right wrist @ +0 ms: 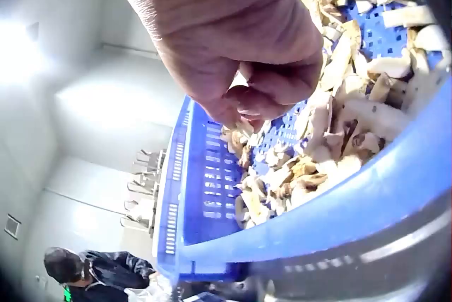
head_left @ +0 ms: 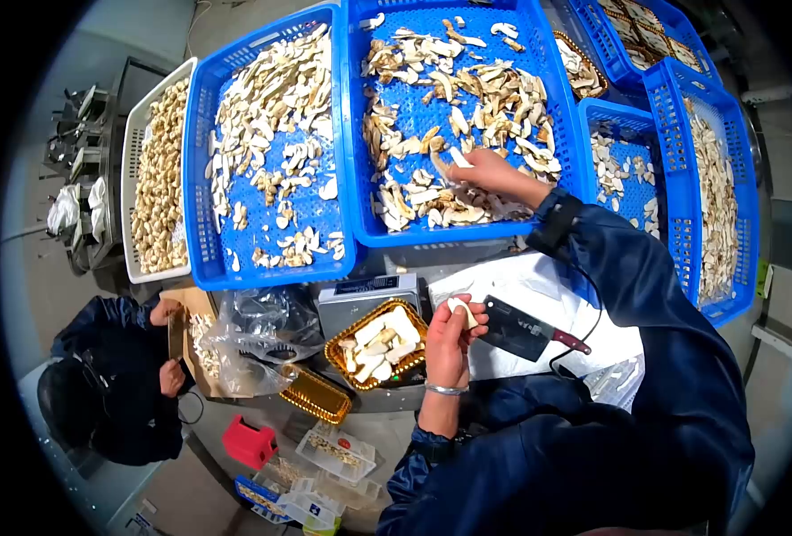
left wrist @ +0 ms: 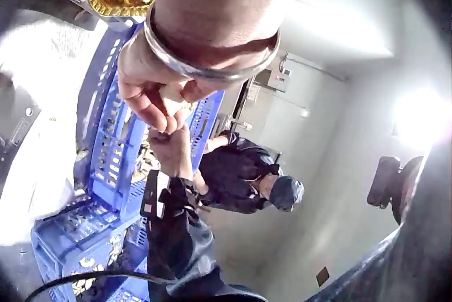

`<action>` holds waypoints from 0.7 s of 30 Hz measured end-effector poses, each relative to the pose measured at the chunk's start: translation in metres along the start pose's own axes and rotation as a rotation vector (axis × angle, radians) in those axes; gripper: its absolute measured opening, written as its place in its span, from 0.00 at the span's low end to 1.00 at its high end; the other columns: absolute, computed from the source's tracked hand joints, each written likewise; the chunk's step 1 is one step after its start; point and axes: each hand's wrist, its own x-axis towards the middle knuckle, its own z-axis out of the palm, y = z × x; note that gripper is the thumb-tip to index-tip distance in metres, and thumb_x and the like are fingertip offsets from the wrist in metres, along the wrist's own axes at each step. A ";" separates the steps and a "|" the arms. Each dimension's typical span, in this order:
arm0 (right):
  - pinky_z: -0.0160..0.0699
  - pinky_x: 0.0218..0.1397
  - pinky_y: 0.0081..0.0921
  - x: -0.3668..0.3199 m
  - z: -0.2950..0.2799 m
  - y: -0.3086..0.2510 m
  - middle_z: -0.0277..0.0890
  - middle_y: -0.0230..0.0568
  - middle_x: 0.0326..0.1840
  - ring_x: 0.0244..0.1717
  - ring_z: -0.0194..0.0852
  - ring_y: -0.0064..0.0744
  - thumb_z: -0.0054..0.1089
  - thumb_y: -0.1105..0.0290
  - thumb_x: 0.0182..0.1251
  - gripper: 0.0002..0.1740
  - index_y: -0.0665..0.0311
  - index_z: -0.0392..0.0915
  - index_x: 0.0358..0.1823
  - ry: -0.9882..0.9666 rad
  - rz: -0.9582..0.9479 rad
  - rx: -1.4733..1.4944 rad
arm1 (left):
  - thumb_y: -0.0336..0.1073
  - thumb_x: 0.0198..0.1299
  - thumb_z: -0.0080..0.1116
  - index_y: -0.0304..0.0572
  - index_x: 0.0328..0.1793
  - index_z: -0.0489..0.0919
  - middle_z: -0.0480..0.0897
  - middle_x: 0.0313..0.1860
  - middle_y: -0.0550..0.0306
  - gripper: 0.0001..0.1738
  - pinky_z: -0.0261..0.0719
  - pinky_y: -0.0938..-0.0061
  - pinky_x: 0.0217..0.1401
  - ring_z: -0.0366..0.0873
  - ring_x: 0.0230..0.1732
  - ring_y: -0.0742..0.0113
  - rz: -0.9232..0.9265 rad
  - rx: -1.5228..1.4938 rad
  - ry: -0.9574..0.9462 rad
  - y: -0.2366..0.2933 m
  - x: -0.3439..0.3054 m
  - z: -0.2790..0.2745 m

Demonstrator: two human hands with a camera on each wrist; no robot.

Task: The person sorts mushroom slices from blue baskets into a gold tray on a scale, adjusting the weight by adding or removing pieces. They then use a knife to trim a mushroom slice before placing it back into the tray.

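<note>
My left hand [head_left: 448,350], with a bangle at the wrist, holds a pale mushroom slice [head_left: 463,312] in its curled fingers over the near edge of the table. The slice [left wrist: 174,97] also shows between the fingers in the left wrist view. My right hand [head_left: 500,176] reaches into the middle blue crate [head_left: 467,239] and pinches a mushroom slice [head_left: 458,158] above the loose ones. In the right wrist view the right hand [right wrist: 247,55] has its fingers curled, mostly hiding that slice. A gold tray [head_left: 331,351] of mushroom slices sits on a scale [head_left: 369,292], left of my left hand.
A cleaver [head_left: 516,329] lies on white sheeting [head_left: 610,344] right of my left hand. More blue crates [head_left: 201,205] of slices flank the middle one; a white crate [head_left: 133,214] holds whole mushrooms. An empty gold tray [head_left: 317,396] and another person [head_left: 110,384] are at left.
</note>
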 end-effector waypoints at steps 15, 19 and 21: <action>0.38 0.15 0.15 -0.138 0.070 -0.076 0.46 0.17 0.14 0.14 0.40 0.11 0.55 0.62 0.65 0.16 0.55 0.65 0.20 -0.596 0.148 0.567 | 0.39 0.66 0.47 0.37 0.54 0.70 0.79 0.41 0.54 0.16 0.76 0.77 0.40 0.77 0.39 0.70 0.118 -0.016 0.049 -0.026 -0.085 -0.050; 0.50 0.17 0.21 -0.159 0.131 -0.089 0.61 0.26 0.12 0.14 0.56 0.18 0.58 0.49 0.58 0.24 0.65 0.76 0.20 -0.485 -0.021 -0.063 | 0.39 0.66 0.47 0.37 0.54 0.70 0.79 0.41 0.54 0.16 0.77 0.78 0.39 0.78 0.38 0.70 0.170 -0.109 0.096 -0.046 -0.111 -0.088; 0.67 0.26 0.37 -0.157 0.172 -0.081 0.72 0.47 0.17 0.18 0.70 0.40 0.57 0.48 0.55 0.25 0.67 0.78 0.25 -0.366 -0.384 -0.320 | 0.38 0.66 0.47 0.38 0.54 0.70 0.79 0.40 0.54 0.15 0.78 0.78 0.40 0.78 0.39 0.69 0.183 -0.156 0.151 -0.051 -0.126 -0.101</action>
